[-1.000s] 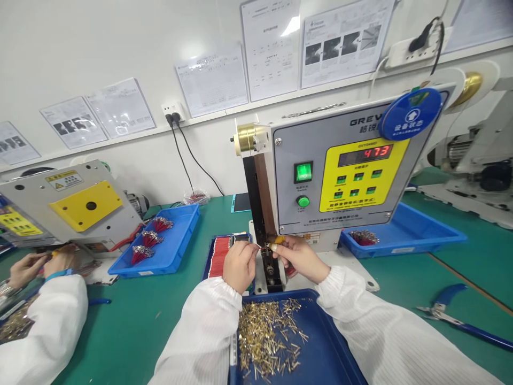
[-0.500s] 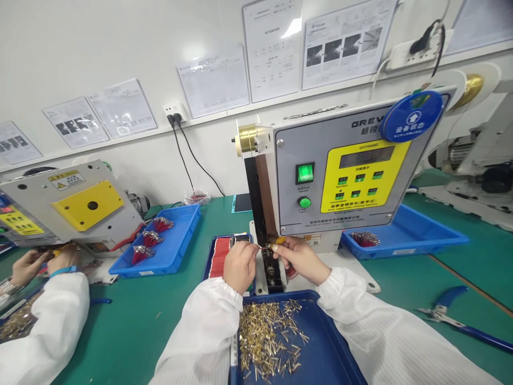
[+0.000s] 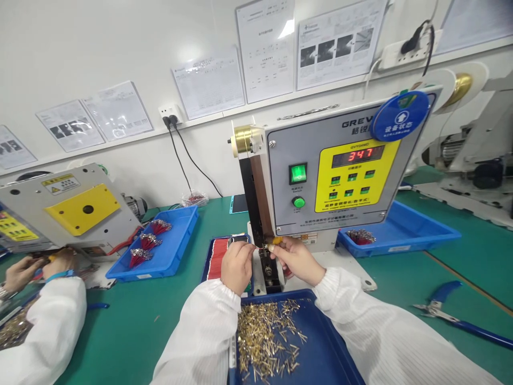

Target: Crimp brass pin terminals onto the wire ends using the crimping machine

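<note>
Both my hands meet at the black working head of the grey bench machine. My left hand is closed in a pinch, with a thin red wire running from its fingertips toward the head. On the other side, my right hand pinches with thumb and finger close to the wire's end; what lies between them is too small to make out. Something yellow shows at its fingers. Below my wrists, a dark blue tray holds many small gold-coloured metal pins.
A small tray with red wires stands beside my left hand. Blue trays with bundled red-wire parts flank the machine. Blue-handled cutters lie at right. A co-worker's hands work at another machine on the left.
The machine's display looked blank before and now shows 347 in red. My hands keep nearly the same pinch at the working head. The whole view has shifted slightly.
</note>
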`<state>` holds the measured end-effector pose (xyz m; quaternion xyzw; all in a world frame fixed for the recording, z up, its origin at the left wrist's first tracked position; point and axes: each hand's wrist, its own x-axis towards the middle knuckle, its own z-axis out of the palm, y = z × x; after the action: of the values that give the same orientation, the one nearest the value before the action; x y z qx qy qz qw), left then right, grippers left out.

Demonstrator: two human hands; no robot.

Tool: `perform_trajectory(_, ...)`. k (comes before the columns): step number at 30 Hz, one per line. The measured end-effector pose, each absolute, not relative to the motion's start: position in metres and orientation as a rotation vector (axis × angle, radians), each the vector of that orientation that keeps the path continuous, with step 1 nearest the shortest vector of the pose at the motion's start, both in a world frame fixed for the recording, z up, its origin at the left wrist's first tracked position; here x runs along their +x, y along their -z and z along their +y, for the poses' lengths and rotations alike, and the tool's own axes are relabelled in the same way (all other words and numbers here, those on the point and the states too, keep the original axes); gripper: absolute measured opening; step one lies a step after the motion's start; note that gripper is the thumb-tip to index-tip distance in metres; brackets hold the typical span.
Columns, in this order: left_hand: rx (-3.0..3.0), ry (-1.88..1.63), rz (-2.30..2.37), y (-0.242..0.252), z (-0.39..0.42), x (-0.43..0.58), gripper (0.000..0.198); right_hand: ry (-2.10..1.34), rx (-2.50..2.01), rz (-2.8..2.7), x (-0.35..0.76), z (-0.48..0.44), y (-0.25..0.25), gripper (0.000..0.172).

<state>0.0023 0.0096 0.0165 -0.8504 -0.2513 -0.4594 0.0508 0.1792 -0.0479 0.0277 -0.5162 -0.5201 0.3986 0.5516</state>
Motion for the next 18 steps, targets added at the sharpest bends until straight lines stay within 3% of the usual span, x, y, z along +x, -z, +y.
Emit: perform_trajectory(18,-2.579,1.389,-0.778,-0.0193,0.0067,0.0028,0.011,-0.895,-1.233,-1.198,0.1755,-0.0499,-0.0287,0.024)
